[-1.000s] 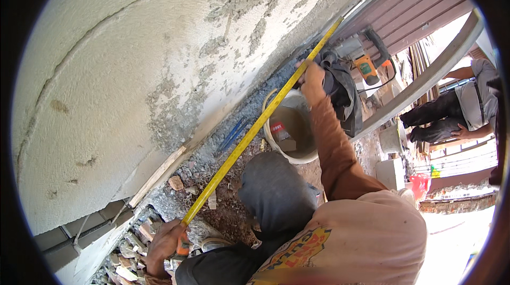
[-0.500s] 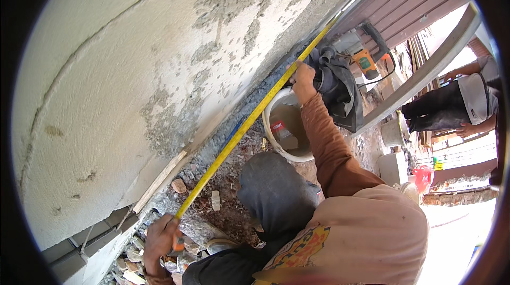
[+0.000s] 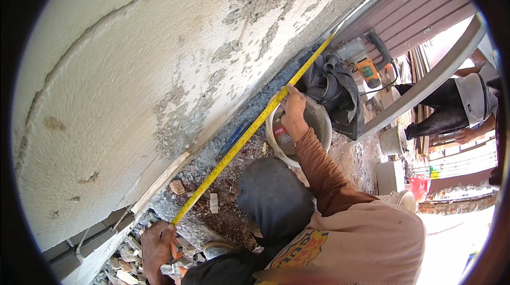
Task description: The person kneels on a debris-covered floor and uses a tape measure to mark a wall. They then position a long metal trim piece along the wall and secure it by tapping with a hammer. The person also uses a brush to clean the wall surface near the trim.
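Note:
A yellow tape measure is stretched out along the foot of the plastered wall, running from lower left to upper right. Its orange-and-dark case sits in my left hand, whose fingers are wrapped round it at the lower left. Partway up the blade, my right hand has its fingers curled at the tape's edge, pinching it, over a whitish bucket. Murky water or slurry and a red-labelled item are inside the bucket, partly hidden by my right forearm. The far tape end reaches the pinkish slatted panel.
Beyond the bucket lie a black bag and an orange-grey power tool. A curved grey beam crosses at the right. Another person stands behind it. Broken rubble lies near my left hand; a blue strip rests beside the wall.
My right hand has slid down the tape toward me, now over the bucket's opening. My left hand stays nearly in place. The other person's legs and arms have shifted.

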Action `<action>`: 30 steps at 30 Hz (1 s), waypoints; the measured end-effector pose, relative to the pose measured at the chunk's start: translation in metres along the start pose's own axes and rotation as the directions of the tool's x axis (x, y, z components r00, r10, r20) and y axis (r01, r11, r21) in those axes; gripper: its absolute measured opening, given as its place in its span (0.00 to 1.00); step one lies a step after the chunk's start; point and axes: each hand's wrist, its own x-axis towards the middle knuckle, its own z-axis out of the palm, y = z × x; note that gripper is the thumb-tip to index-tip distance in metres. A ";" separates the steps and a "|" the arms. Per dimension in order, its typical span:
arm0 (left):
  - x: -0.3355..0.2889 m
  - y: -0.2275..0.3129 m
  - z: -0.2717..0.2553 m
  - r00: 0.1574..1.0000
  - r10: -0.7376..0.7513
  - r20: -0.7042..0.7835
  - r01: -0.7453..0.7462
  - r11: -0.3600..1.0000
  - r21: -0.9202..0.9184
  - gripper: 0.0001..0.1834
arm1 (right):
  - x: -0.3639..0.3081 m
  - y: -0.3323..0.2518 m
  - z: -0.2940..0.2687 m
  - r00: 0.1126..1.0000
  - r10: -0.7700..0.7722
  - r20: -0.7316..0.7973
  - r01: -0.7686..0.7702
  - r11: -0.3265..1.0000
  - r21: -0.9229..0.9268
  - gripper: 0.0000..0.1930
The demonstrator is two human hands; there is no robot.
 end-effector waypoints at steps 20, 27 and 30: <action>-0.071 -0.077 -0.038 0.961 -0.214 -0.175 0.190 0.971 -0.142 0.13 | 0.121 -0.045 -0.005 0.963 -0.088 -0.255 0.044 0.984 -0.174 0.11; -0.074 -0.071 -0.028 0.917 0.081 -0.392 -0.035 0.992 0.123 0.17 | 0.133 -0.051 0.000 0.963 -0.106 -0.246 0.070 0.986 -0.151 0.12; -0.068 -0.071 -0.032 0.925 0.008 -0.379 0.013 0.999 0.053 0.19 | 0.133 -0.051 0.000 0.967 -0.084 -0.242 0.041 0.984 -0.176 0.12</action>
